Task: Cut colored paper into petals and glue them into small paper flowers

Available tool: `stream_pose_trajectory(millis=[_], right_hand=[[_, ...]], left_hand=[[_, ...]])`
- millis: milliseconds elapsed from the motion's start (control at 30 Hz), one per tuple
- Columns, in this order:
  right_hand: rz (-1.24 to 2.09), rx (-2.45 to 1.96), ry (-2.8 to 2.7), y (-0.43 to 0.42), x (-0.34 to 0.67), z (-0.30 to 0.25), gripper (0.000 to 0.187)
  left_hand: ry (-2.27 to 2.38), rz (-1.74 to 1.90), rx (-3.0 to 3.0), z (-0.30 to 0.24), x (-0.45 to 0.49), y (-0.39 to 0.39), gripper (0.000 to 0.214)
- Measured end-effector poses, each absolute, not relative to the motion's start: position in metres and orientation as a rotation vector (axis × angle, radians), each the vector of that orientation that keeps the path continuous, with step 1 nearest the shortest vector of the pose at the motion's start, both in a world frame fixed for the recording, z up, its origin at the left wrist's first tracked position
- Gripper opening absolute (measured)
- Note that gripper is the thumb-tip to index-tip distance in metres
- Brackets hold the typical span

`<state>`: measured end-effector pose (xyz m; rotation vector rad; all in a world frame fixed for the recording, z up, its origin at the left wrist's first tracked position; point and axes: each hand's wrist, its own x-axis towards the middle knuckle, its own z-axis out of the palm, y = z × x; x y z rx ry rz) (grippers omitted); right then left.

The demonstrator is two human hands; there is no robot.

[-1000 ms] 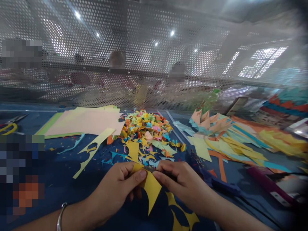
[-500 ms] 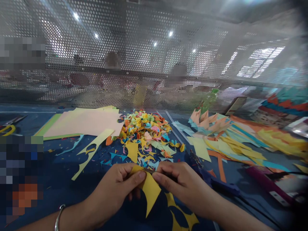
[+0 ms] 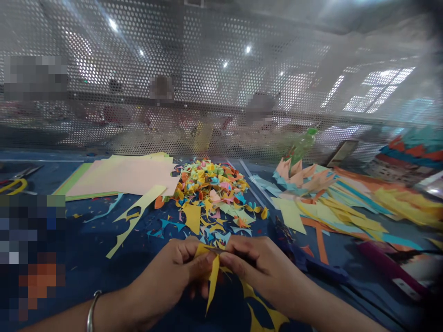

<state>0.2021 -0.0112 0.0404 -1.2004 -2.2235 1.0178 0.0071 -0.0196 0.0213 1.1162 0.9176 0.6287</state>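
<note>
Close in front of me, my left hand (image 3: 173,269) pinches a piece of yellow paper (image 3: 213,281) between thumb and fingers. The paper hangs down in a narrow pointed strip, seen nearly edge-on. My right hand (image 3: 256,265) is closed around scissors (image 3: 212,250); their thin dark blade lies against the paper's upper edge, and my fingers hide most of them. A cut-out yellow paper scrap (image 3: 265,311) lies below my right hand. Just beyond both hands is a heap of small colourful paper pieces (image 3: 207,184), with a loose yellow offcut (image 3: 192,217) at its near side.
Left of the heap lies a stack of paper sheets (image 3: 128,175); yellow-handled scissors (image 3: 15,186) are at the far left. To the right are a purple glue gun (image 3: 316,267), paper strips (image 3: 346,212), folded peach paper points (image 3: 304,175) and a green bottle (image 3: 304,145). A perforated metal screen (image 3: 207,92) stands behind.
The yellow paper between my hands has turned from a broad face to a narrow, nearly edge-on strip. Both hands stay close together, and the view has shifted slightly.
</note>
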Motion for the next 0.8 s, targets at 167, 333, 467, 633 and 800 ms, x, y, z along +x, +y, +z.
stream_pose_trajectory(millis=[167,333,467,633,800], right_hand=[[1.03,-1.201,-2.232,-0.009,0.202,0.042,0.038],[1.014,-1.203,-2.254,-0.011,0.201,0.044,0.038],[1.021,-1.168,-2.269,-0.013,0.202,0.046,0.04],[1.019,-1.146,-2.282,-0.013,0.201,0.046,0.039],[1.017,-1.174,-2.307,-0.016,0.202,0.046,0.038]], left_hand=[[0.876,0.606,1.12,0.025,0.008,-0.019,0.04],[0.88,0.59,1.125,0.031,0.008,-0.02,0.035],[0.903,0.572,1.149,0.034,0.008,-0.02,0.032],[0.937,0.55,1.212,0.034,0.007,-0.02,0.028],[0.949,0.494,1.295,0.035,0.003,-0.021,0.036]])
